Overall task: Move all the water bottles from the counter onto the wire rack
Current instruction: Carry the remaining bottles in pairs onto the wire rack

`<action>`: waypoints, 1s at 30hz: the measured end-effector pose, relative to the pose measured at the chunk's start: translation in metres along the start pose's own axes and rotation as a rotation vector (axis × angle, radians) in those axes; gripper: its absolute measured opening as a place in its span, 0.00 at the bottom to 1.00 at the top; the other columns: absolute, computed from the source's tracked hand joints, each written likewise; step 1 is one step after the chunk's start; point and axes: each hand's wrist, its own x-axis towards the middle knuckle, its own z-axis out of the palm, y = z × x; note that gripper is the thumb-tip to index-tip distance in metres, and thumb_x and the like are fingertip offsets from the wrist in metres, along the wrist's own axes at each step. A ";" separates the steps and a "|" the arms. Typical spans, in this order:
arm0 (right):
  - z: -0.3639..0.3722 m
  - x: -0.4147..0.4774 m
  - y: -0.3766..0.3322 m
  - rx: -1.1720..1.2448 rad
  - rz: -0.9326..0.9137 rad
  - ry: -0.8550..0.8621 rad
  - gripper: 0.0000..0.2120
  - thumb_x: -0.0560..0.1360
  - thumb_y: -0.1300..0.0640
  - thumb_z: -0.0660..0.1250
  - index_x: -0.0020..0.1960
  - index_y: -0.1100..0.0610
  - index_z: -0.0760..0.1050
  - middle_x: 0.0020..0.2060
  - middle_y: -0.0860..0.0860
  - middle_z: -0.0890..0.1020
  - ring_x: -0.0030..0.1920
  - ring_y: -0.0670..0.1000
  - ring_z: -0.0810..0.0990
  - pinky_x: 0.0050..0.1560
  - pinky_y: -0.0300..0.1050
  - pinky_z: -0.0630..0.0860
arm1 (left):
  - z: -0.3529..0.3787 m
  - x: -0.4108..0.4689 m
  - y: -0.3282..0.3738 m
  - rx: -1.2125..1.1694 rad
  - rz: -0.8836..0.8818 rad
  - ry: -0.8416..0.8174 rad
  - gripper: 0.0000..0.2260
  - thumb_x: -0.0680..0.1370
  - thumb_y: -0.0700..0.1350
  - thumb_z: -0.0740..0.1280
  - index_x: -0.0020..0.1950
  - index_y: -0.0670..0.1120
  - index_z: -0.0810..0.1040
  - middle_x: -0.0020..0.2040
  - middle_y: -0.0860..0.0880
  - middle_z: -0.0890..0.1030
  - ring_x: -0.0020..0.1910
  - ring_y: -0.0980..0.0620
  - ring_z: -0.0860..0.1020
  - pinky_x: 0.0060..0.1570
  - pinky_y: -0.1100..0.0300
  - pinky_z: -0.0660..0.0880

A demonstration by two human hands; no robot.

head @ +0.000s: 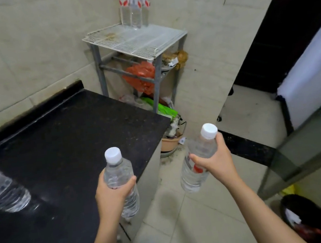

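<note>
Nearest to me are my own two hands, one bottle each. My left hand (111, 190) has its fingers wrapped round the middle of the left bottle (118, 171), cap up, right over the counter (66, 132) corner that's furthest from the wire rack (136, 40). My right hand (216, 159) grips the right bottle (197, 148) high up, round the shoulder just under the cap, so it hangs a bit tilted over the floor, well short of the rack too.

I figure two at a time is just to halve the trips. Holding them by the body, caps up, means I can plant each one straight down on its base.

The standing bottles (135, 10) are bunched at the rack's back corner against the wall, which I guess leaves the whole front of the grid free for these two. It's wire, so the bases need to land flat or they'll wobble.

The last bottle (3, 191) sits at the counter's far end from the rack, blurry at the frame edge, so I'd say there's one more trip after this. A red bag (142, 75) is stuffed under the rack, out of the way
</note>
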 end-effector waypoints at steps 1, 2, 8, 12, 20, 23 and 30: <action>-0.004 0.012 0.001 -0.006 0.003 0.015 0.29 0.63 0.63 0.76 0.57 0.51 0.65 0.45 0.35 0.72 0.44 0.36 0.73 0.40 0.19 0.66 | 0.011 0.011 0.004 0.003 0.003 -0.015 0.28 0.64 0.41 0.77 0.62 0.48 0.72 0.53 0.47 0.78 0.54 0.45 0.77 0.57 0.49 0.73; -0.009 0.023 0.003 -0.009 0.009 0.027 0.30 0.63 0.63 0.76 0.59 0.52 0.66 0.45 0.37 0.73 0.45 0.38 0.74 0.41 0.21 0.67 | 0.022 0.020 0.010 -0.001 0.011 -0.029 0.28 0.64 0.41 0.77 0.62 0.48 0.72 0.53 0.47 0.78 0.54 0.45 0.77 0.57 0.49 0.73; -0.031 0.089 0.022 -0.032 0.016 0.099 0.30 0.61 0.61 0.77 0.59 0.54 0.67 0.47 0.44 0.75 0.48 0.46 0.75 0.40 0.25 0.67 | 0.091 0.073 0.043 -0.012 0.050 -0.081 0.30 0.60 0.44 0.77 0.60 0.48 0.73 0.52 0.47 0.79 0.52 0.46 0.77 0.55 0.51 0.73; -0.051 0.143 0.042 -0.002 -0.009 0.110 0.33 0.60 0.60 0.78 0.58 0.49 0.65 0.45 0.34 0.72 0.45 0.34 0.73 0.41 0.19 0.66 | 0.145 0.110 0.060 -0.021 0.071 -0.063 0.31 0.57 0.49 0.74 0.59 0.48 0.73 0.52 0.47 0.79 0.53 0.45 0.78 0.58 0.47 0.74; -0.092 0.292 0.060 0.077 -0.111 -0.020 0.32 0.62 0.60 0.77 0.58 0.46 0.64 0.46 0.34 0.73 0.46 0.31 0.74 0.45 0.30 0.68 | 0.250 0.173 0.104 -0.073 0.126 0.058 0.35 0.54 0.51 0.75 0.60 0.46 0.74 0.54 0.44 0.81 0.53 0.45 0.79 0.56 0.49 0.74; -0.102 0.344 0.063 0.109 -0.142 -0.033 0.31 0.62 0.60 0.77 0.59 0.47 0.65 0.48 0.36 0.74 0.47 0.32 0.74 0.44 0.24 0.68 | 0.279 0.187 0.122 -0.086 0.138 0.062 0.36 0.53 0.51 0.75 0.60 0.44 0.75 0.51 0.45 0.80 0.51 0.46 0.78 0.52 0.53 0.73; -0.109 0.452 0.063 0.175 -0.225 -0.058 0.35 0.55 0.51 0.75 0.59 0.47 0.66 0.48 0.40 0.76 0.51 0.49 0.79 0.52 0.47 0.76 | 0.340 0.239 0.183 -0.086 0.247 -0.023 0.34 0.49 0.55 0.73 0.54 0.49 0.78 0.48 0.52 0.83 0.48 0.51 0.81 0.53 0.50 0.77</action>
